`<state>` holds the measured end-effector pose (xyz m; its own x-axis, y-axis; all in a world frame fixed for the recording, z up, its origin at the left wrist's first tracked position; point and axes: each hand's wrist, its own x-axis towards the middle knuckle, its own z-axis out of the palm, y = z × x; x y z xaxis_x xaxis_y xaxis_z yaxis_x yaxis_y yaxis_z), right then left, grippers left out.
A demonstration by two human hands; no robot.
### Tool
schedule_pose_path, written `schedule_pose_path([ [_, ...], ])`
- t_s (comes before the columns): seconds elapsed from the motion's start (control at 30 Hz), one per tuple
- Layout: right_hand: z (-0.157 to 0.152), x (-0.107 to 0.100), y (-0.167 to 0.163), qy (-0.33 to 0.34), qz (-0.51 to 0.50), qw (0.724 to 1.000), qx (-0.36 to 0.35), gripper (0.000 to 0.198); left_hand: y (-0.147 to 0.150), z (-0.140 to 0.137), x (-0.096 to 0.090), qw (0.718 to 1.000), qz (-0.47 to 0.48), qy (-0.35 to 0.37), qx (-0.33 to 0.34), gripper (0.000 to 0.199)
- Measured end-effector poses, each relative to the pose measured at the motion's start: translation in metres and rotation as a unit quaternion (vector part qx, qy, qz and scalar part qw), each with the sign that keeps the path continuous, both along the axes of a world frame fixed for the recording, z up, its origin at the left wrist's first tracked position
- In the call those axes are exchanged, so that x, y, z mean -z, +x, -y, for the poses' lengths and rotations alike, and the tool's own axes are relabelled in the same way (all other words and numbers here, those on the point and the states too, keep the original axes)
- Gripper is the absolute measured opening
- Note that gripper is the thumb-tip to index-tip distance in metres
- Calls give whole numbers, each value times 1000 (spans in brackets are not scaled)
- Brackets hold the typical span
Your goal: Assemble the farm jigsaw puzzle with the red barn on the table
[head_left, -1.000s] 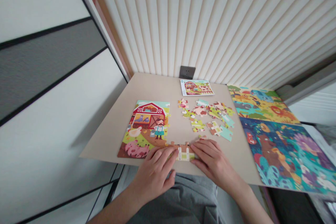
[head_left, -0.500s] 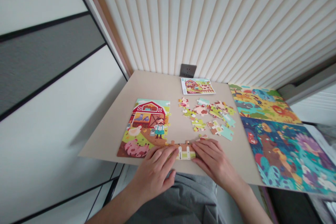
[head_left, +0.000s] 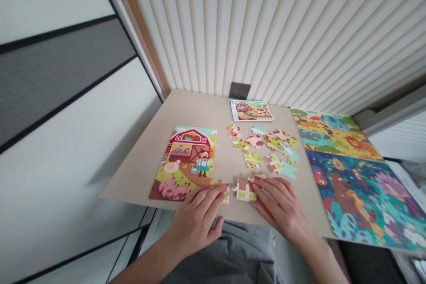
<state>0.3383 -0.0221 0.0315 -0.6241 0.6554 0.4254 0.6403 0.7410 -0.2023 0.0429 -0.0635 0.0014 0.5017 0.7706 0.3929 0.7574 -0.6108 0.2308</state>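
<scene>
From the head view: the barn section [head_left: 188, 159] lies joined on the table [head_left: 133, 177], our landmark, and that left part looks done! Left to fit, by my reading: a scatter of loose pieces [head_left: 255, 140] up and right of it, spread beneath the picture card [head_left: 253, 111]. And here's the fence piece [head_left: 244, 191], just right of the section's lower corner, a clear gap between them! Now the grip: the left hand [head_left: 196, 215] lies flat over that corner, fingers together, thumb out, clasping nothing. The right hand [head_left: 282, 204] touches the fence piece's right end; pinched or merely pressed, I can't tell.
</scene>
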Motion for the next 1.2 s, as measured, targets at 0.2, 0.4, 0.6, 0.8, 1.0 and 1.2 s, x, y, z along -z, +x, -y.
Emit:
schedule_pose_path([
  [0.2, 2, 8, 43, -27, -7, 998, 62, 50, -2, 1, 13, 995, 22, 92, 16, 43],
  [0.4, 14, 24, 85, -29, -8, 992, 121, 50, -15, 16, 15, 985, 87, 122, 89, 24],
  [0.6, 22, 30, 104, -41, -5, 988, 150, 48, -60, 16, -4, 990, 50, 116, -56, 38],
  [0.8, 23, 29, 104, -64, 11, 983, 172, 47, -92, 3, 0, 994, -50, 42, -92, 60],
  [1.0, 23, 21, 100, -88, 18, 980, 179, 46, -90, 1, 12, 991, -122, 33, -40, 74],
  [1.2, 26, 17, 102, -80, 28, 977, 196, 45, -94, -2, 16, 988, -143, 40, -43, 74],
])
